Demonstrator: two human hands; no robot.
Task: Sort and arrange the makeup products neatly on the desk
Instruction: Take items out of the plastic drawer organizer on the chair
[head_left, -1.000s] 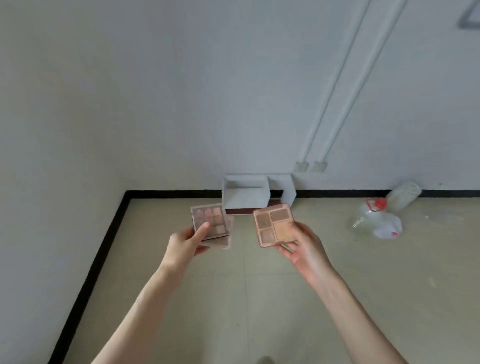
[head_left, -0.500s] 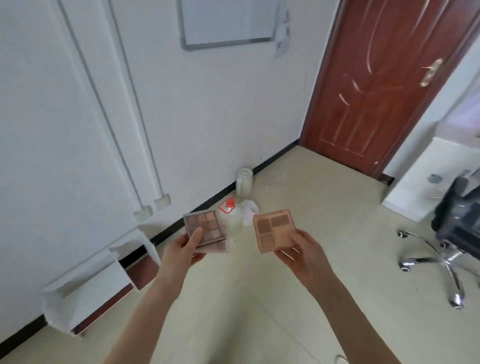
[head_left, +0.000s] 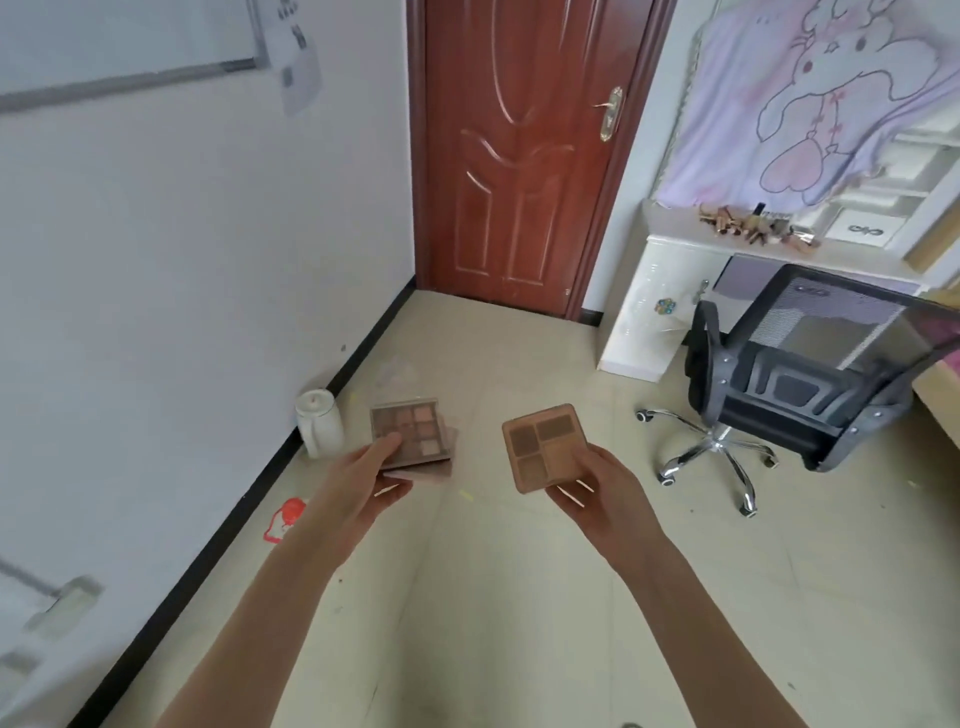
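View has swung right since half second ago: door (head_left: 519, 156) now centred, desk (head_left: 675, 291) and chair (head_left: 810, 374) right of door; white shelf unit gone from view. Both hands keep same grips. Left hand (head_left: 358, 483) pinches two stacked palettes (head_left: 413, 434), thumb on top. Right hand (head_left: 605, 488) grips one four-pan palette (head_left: 545, 447). Three palettes total, held over floor, below door. One jug (head_left: 319, 423) left of palettes. Pile of makeup (head_left: 753, 228) on desk.

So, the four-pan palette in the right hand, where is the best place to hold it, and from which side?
Hold the four-pan palette by its near edge, coming from below and the wrist side, as the right hand does now: thumb on the rim, fingers under the flat base. It is a thin, flat square tilted face up, so an edge pinch probably keeps the four pans uncovered.
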